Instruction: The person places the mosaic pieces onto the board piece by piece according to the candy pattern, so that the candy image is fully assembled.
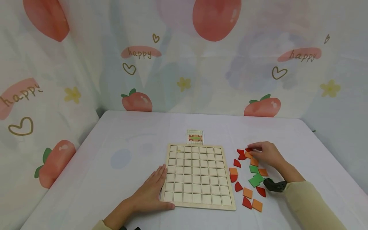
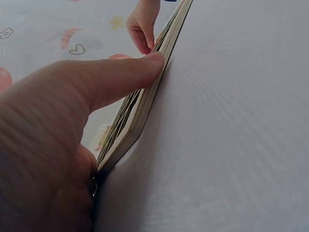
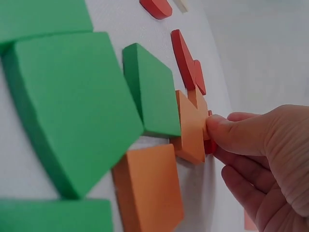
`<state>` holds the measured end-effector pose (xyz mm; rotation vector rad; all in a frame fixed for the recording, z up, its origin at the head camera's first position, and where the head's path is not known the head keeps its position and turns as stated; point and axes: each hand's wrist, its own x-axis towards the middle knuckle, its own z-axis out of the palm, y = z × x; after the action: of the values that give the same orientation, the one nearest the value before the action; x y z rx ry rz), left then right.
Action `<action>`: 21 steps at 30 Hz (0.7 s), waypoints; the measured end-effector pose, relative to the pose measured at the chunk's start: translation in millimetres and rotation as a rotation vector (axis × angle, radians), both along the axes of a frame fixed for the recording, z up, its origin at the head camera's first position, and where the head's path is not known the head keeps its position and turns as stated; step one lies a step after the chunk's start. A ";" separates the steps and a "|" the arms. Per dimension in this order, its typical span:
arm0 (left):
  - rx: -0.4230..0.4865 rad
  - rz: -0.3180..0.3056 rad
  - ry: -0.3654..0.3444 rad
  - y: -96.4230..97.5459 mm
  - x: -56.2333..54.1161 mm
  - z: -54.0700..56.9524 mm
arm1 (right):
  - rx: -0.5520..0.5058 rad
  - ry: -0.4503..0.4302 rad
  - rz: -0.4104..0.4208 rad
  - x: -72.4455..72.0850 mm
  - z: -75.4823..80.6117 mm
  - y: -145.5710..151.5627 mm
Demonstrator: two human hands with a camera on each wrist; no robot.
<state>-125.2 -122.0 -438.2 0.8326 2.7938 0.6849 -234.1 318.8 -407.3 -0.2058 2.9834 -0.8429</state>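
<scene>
A wooden grid board [image 1: 198, 205] lies flat on the table, its square cells holding no tiles. Along its left edge rest the straight fingers of my left hand [image 1: 149, 192]; the thumb lies at the near left corner, also seen in the left wrist view [image 2: 111, 79]. To the right of the board, my right hand [image 1: 268, 154] pinches a red quarter-circle tile [image 3: 209, 146] at the far end of the scattered pieces. Its thumb also lies close to an orange square tile [image 3: 190, 126]. The fingertips partly hide the red tile.
Green square tiles [image 1: 254, 182], more orange squares [image 1: 257, 205] and red quarter-circles [image 1: 238, 186] are spread right of the board, some overlapping. A small pattern card [image 1: 195, 137] lies beyond its far edge. A printed cloth [image 1: 201, 70] hangs behind the white table [image 1: 138, 127].
</scene>
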 end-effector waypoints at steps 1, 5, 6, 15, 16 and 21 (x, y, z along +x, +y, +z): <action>-0.001 -0.001 0.003 0.0 0.0 0.2 | -0.003 -0.001 -0.003 0.5 0.9 0.2; -0.011 -0.004 0.012 -0.4 0.4 0.2 | -0.010 -0.007 -0.003 1.4 3.5 1.4; -0.012 -0.003 0.013 -0.5 0.5 0.1 | -0.010 -0.009 -0.001 1.3 3.9 1.6; -0.021 -0.008 0.013 -0.5 0.0 -0.2 | 0.004 -0.020 0.004 4.3 6.1 5.0; -0.019 -0.010 0.011 -0.5 0.1 0.0 | 0.007 -0.019 0.001 5.1 6.1 5.7; -0.018 -0.013 0.008 -0.9 0.5 0.2 | 0.012 -0.007 -0.003 7.7 3.7 7.5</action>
<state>-124.8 -122.9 -437.9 0.8516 2.7944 0.6545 -226.4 326.4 -403.6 -0.1980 2.9823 -0.8238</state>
